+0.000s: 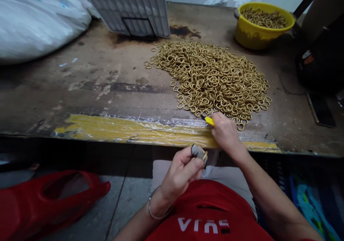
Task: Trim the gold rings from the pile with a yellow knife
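Between the thumb and a grey-covered finger of my left hand (185,169) is a small brass-coloured ring (205,155), held just off the table's front edge. My right hand (225,131) is closed around a yellow-handled utility knife (209,121), and its dark tip points left toward the pile. A large heap of brass-coloured rings (212,76) lies on the table directly beyond my right hand. Most of the knife's handle is hidden inside that hand.
The worn brown table (113,65) has yellow tape (120,128) along its front edge. A yellow basin (252,37) of rings stands back right, a phone (321,110) lies right, a grey panel (131,8) stands behind, and a white sack (40,22) sits left. A red chair (53,201) is below.
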The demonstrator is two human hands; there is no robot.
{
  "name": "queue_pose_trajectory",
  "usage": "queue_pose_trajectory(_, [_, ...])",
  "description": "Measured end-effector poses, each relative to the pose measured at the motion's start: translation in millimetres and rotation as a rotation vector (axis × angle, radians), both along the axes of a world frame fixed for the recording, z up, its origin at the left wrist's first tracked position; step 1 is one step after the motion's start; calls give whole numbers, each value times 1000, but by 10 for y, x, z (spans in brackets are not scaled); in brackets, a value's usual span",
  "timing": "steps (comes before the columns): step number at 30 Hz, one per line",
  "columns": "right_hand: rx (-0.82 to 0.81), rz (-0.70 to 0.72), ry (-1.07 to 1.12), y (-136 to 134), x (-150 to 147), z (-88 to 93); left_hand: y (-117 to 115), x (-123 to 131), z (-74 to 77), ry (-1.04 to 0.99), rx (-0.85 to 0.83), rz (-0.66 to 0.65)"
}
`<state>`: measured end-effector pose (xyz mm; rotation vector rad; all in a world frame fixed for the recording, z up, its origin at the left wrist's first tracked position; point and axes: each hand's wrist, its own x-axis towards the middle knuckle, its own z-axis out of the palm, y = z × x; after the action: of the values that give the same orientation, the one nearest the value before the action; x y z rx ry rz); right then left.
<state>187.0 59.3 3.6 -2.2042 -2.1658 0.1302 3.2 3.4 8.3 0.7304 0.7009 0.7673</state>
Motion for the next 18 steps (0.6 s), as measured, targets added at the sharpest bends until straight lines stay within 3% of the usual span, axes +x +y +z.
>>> queue_pose_trajectory(3, [57, 102, 58, 179, -137, -66, 62, 64, -18, -71, -135, 77])
queue_pose_trajectory(8, [12, 71, 150, 368, -260, -74, 255, 0, -110, -102, -176, 83])
queue_pose_trajectory(11, [-69, 0, 582, 312, -166, 12, 316, -48, -183, 61, -67, 175])
queue_pose_trajectory(14, [-368, -129, 1148, 161, -63, 84, 331, -36, -251, 283, 122, 294])
queue_pose_trajectory(18, [-604, -249, 1501, -21, -26, 69, 291, 31, -247, 419, 307, 265])
